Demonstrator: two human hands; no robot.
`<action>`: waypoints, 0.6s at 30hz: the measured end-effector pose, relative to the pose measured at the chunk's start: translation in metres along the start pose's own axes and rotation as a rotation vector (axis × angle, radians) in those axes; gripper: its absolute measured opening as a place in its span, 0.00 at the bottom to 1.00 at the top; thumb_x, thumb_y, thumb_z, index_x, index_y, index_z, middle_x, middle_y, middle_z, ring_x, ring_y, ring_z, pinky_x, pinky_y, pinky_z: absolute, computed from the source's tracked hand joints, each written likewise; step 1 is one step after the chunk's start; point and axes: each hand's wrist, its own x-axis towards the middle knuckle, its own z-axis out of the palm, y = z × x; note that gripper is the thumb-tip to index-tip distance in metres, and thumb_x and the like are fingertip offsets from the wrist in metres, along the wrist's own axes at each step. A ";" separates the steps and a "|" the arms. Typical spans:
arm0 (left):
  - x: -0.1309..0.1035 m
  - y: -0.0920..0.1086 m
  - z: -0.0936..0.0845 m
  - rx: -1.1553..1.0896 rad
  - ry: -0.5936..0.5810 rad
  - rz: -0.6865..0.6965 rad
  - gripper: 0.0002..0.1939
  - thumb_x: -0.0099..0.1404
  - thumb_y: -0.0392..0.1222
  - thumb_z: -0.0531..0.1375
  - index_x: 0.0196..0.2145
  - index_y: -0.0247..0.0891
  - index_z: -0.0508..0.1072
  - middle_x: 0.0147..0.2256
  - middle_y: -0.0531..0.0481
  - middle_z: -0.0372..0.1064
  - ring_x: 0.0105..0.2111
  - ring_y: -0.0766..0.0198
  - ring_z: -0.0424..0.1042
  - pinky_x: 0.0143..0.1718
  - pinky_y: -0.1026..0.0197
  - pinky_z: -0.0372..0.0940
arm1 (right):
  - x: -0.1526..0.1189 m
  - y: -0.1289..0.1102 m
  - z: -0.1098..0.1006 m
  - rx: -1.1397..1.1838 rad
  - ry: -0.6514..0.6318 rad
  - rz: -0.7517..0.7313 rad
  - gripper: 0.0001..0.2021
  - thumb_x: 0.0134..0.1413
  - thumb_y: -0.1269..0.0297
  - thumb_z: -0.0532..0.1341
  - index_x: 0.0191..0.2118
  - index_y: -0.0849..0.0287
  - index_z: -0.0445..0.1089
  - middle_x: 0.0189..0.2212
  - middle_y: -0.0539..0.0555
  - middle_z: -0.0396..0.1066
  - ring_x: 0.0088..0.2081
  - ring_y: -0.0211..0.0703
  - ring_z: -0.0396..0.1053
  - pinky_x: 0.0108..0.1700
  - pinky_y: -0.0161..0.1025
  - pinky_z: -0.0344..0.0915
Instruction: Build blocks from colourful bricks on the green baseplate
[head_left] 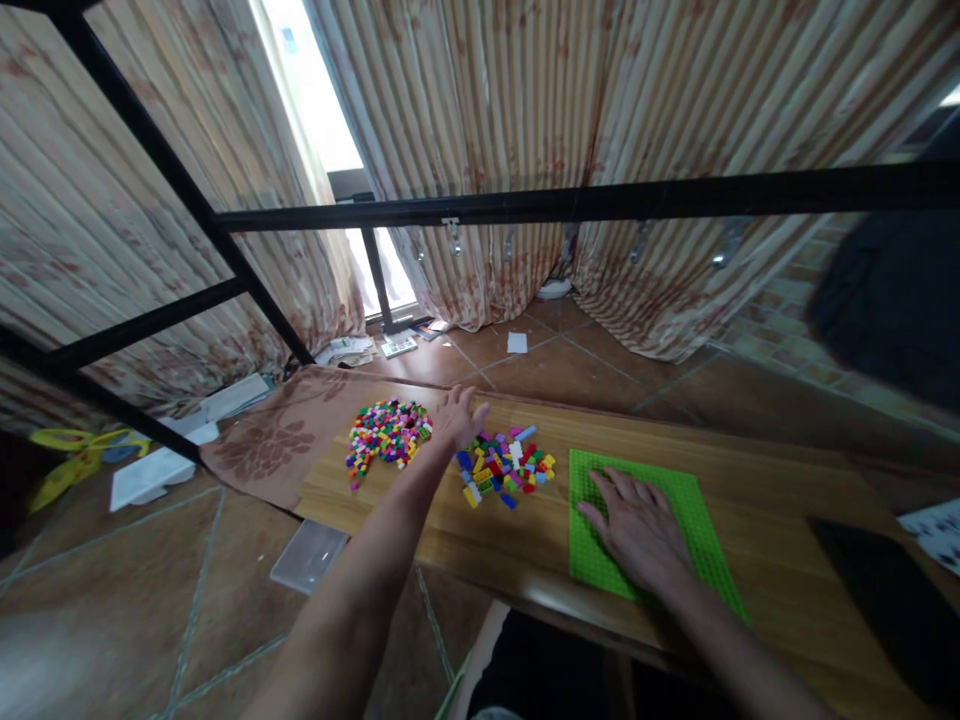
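My left hand [456,418] is stretched out over the wooden board, between two heaps of toy bricks, its fingers apart and nothing visible in them. To its left lies a heap of small building bricks [386,432] in many colours. Just right of it is a looser pile of larger building bricks [499,468], mostly blue, yellow, red and white. My right hand [634,520] rests flat with spread fingers on a bright green studded baseplate [589,550]. No bricks show on the visible part of that plate.
A wooden tabletop [525,555] carries everything, with a dark flat object [877,580] at its right. A clear plastic lid or tray [309,555] sits by the left end. Black metal bars [525,207] cross behind, before patterned curtains [510,100]. Papers [345,350] lie on the tiled floor.
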 end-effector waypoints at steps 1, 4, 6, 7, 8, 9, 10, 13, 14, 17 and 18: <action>0.006 -0.001 0.002 0.006 -0.059 0.006 0.27 0.67 0.58 0.45 0.57 0.43 0.61 0.58 0.44 0.58 0.58 0.51 0.55 0.57 0.49 0.54 | 0.000 0.000 0.000 0.003 -0.003 0.001 0.26 0.61 0.48 0.47 0.57 0.60 0.62 0.57 0.60 0.62 0.55 0.54 0.60 0.57 0.52 0.50; 0.006 0.001 0.011 0.014 -0.177 0.030 0.27 0.67 0.59 0.43 0.54 0.44 0.64 0.56 0.45 0.61 0.55 0.51 0.59 0.55 0.49 0.55 | 0.001 -0.001 -0.002 0.011 -0.012 0.010 0.26 0.62 0.48 0.46 0.57 0.59 0.62 0.57 0.60 0.63 0.55 0.54 0.60 0.57 0.52 0.49; -0.002 0.005 0.016 0.020 -0.192 0.054 0.26 0.67 0.59 0.42 0.51 0.44 0.68 0.53 0.46 0.63 0.53 0.53 0.61 0.55 0.49 0.55 | 0.001 -0.002 -0.003 0.016 -0.014 0.014 0.26 0.62 0.48 0.46 0.57 0.59 0.62 0.57 0.60 0.62 0.55 0.54 0.59 0.57 0.52 0.49; -0.007 0.007 0.017 0.024 -0.185 0.073 0.25 0.67 0.58 0.42 0.49 0.45 0.69 0.52 0.47 0.64 0.53 0.53 0.61 0.55 0.49 0.55 | 0.001 -0.002 -0.003 0.021 -0.015 0.014 0.26 0.62 0.48 0.45 0.57 0.58 0.62 0.57 0.60 0.62 0.55 0.54 0.59 0.57 0.52 0.49; -0.012 0.010 0.018 0.027 -0.175 0.094 0.24 0.68 0.58 0.42 0.48 0.45 0.69 0.51 0.47 0.65 0.52 0.54 0.62 0.55 0.49 0.54 | 0.001 -0.002 -0.004 0.029 -0.016 0.015 0.26 0.62 0.48 0.45 0.57 0.58 0.62 0.57 0.60 0.62 0.55 0.53 0.59 0.57 0.52 0.49; -0.017 0.013 0.018 0.027 -0.165 0.117 0.24 0.68 0.57 0.42 0.47 0.45 0.70 0.51 0.48 0.65 0.52 0.55 0.62 0.55 0.50 0.55 | 0.001 -0.002 -0.004 0.037 -0.018 0.016 0.26 0.62 0.48 0.45 0.57 0.58 0.62 0.56 0.59 0.63 0.55 0.53 0.59 0.57 0.51 0.49; -0.022 0.017 0.017 0.024 -0.161 0.138 0.24 0.68 0.57 0.42 0.47 0.45 0.70 0.50 0.48 0.66 0.51 0.56 0.62 0.54 0.51 0.55 | 0.001 -0.002 -0.004 0.044 -0.019 0.019 0.26 0.62 0.47 0.45 0.57 0.57 0.62 0.56 0.59 0.63 0.55 0.53 0.59 0.57 0.51 0.49; -0.036 0.028 0.012 0.003 -0.180 0.192 0.22 0.68 0.56 0.44 0.47 0.45 0.71 0.48 0.49 0.68 0.50 0.59 0.63 0.53 0.54 0.57 | 0.002 -0.002 -0.004 0.057 -0.021 0.028 0.26 0.62 0.47 0.45 0.57 0.57 0.62 0.57 0.60 0.62 0.56 0.53 0.58 0.57 0.52 0.48; -0.041 0.032 0.010 -0.002 -0.184 0.208 0.21 0.68 0.55 0.45 0.47 0.45 0.70 0.48 0.48 0.68 0.50 0.59 0.64 0.53 0.55 0.57 | 0.002 -0.002 -0.004 0.060 -0.022 0.028 0.26 0.62 0.48 0.45 0.57 0.57 0.62 0.57 0.60 0.62 0.56 0.53 0.58 0.57 0.52 0.48; -0.054 0.040 0.006 0.002 -0.165 0.224 0.21 0.68 0.53 0.46 0.49 0.42 0.69 0.47 0.46 0.69 0.49 0.58 0.64 0.53 0.54 0.56 | 0.001 -0.002 -0.005 0.071 -0.021 0.031 0.26 0.62 0.48 0.45 0.57 0.57 0.62 0.57 0.60 0.62 0.56 0.53 0.57 0.58 0.52 0.48; -0.058 0.042 0.005 0.007 -0.150 0.215 0.21 0.68 0.53 0.46 0.49 0.42 0.69 0.47 0.46 0.69 0.49 0.58 0.65 0.53 0.54 0.57 | 0.001 -0.002 -0.005 0.073 -0.020 0.033 0.26 0.62 0.47 0.45 0.57 0.57 0.62 0.57 0.60 0.62 0.56 0.53 0.57 0.58 0.52 0.48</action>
